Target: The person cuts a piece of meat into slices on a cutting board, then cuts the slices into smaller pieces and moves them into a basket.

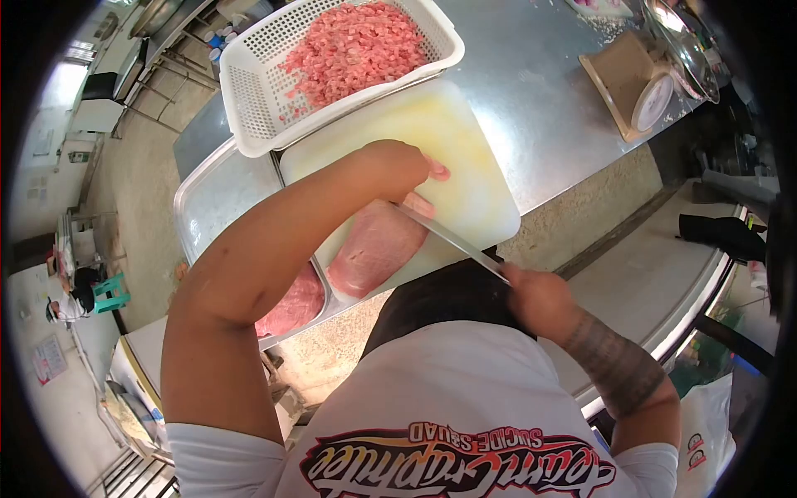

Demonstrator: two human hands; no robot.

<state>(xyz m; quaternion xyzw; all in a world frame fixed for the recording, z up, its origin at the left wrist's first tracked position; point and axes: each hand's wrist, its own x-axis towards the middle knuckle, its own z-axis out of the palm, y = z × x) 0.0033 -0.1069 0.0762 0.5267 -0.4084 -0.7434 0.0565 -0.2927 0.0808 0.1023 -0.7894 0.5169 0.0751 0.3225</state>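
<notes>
A large slab of raw pink meat (380, 247) lies on a pale yellow-white cutting board (477, 178). My left hand (407, 173) is bent over the far end of the slab and holds it; most of its fingers are hidden behind the hand and wrist. Beside that hand a small pink bit of meat (438, 170) shows on the board. My right hand (538, 300) is wrapped round the handle of a long knife (461, 243). The blade runs up and left, its front part at the slab's far end close to my left hand.
A white perforated basket (249, 124) of diced meat (357, 50) stands beyond the board. Left of the board is a metal tray (212, 187) with more meat (295, 300). On the steel table (540, 100) at right sits a scale (635, 87). A person (76, 295) is far left.
</notes>
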